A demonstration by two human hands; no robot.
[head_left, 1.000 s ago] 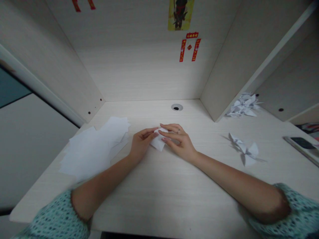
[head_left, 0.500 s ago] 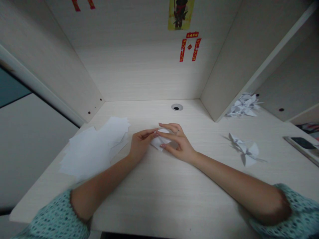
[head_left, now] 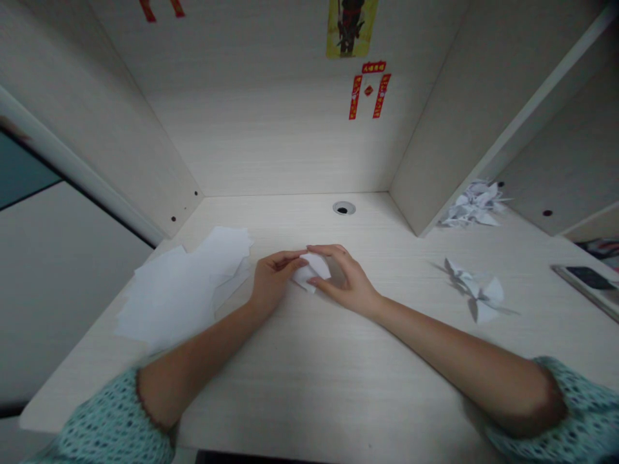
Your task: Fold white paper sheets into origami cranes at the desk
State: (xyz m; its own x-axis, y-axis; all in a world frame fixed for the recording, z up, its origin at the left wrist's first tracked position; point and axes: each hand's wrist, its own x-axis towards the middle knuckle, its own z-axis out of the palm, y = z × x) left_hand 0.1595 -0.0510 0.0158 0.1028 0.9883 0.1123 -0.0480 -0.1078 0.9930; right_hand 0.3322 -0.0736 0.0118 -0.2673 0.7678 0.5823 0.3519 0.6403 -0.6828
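Between my hands, in the middle of the desk, is a small folded piece of white paper (head_left: 316, 265). My left hand (head_left: 276, 276) pinches its left side, thumb on top and fingers behind. From the right, my right hand (head_left: 352, 278) holds the paper, its thumb on the near edge and its fingertips at the far edge close to the left fingertips. The paper's underside is hidden. Left of my left hand lies a spread of loose white paper sheets (head_left: 184, 287). Two folded paper cranes (head_left: 476, 293) rest on the desk to the right.
A heap of folded white paper pieces (head_left: 476, 203) sits at the back right, beside the upright partition (head_left: 440, 142). A phone (head_left: 592, 283) lies at the right edge. Behind my hands is a round cable hole (head_left: 343, 208) in the desk (head_left: 290, 386); red paper decorations (head_left: 355, 96) hang on the back panel.
My right fingers have drawn back from across the paper to its far edge, so more of the paper's top shows. The left hand stays nearly still.
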